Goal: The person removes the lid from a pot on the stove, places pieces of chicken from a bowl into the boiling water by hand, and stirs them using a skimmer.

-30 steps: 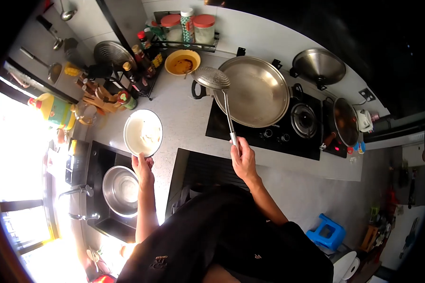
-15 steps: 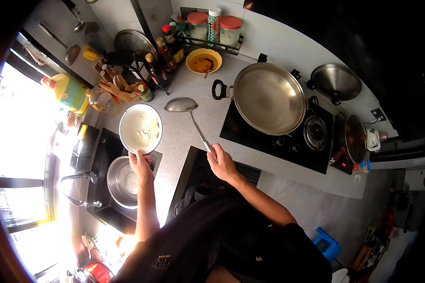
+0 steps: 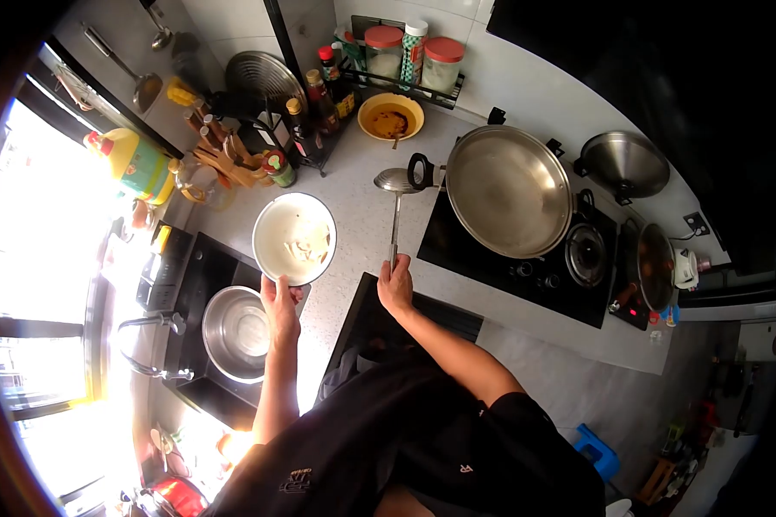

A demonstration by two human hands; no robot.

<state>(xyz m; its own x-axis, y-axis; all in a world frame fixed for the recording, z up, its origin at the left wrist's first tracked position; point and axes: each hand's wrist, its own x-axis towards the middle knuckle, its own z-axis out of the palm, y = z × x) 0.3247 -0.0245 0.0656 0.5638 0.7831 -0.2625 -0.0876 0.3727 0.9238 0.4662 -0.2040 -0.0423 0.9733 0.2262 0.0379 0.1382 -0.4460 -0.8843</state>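
Observation:
My left hand (image 3: 281, 308) is closed on the near rim of a white bowl (image 3: 272, 228), tipped slightly toward me, with some pale pieces of food (image 3: 309, 247) inside. In my right hand (image 3: 396, 286) is the handle of a metal skimmer (image 3: 396, 180), its perforated head pointing away from me. The skimmer head is close to the black side handle of a wide steel wok (image 3: 504, 189) on the stove. Inside the wok only the bare metal bottom shows. The bowl is over the counter beside the sink.
A steel basin (image 3: 238, 334) sits in the sink (image 3: 200, 260) at left, by the faucet (image 3: 151, 323). Behind, a yellow bowl (image 3: 409, 110) of brown sauce stands near bottles (image 3: 321, 102) and a knife block (image 3: 231, 161). The black cooktop (image 3: 444, 246) also carries a small lid (image 3: 585, 257).
The white bowl in my left hand has moved right, away from the sink. The skimmer has swung right and now points more straight ahead, nearer the wok handle.

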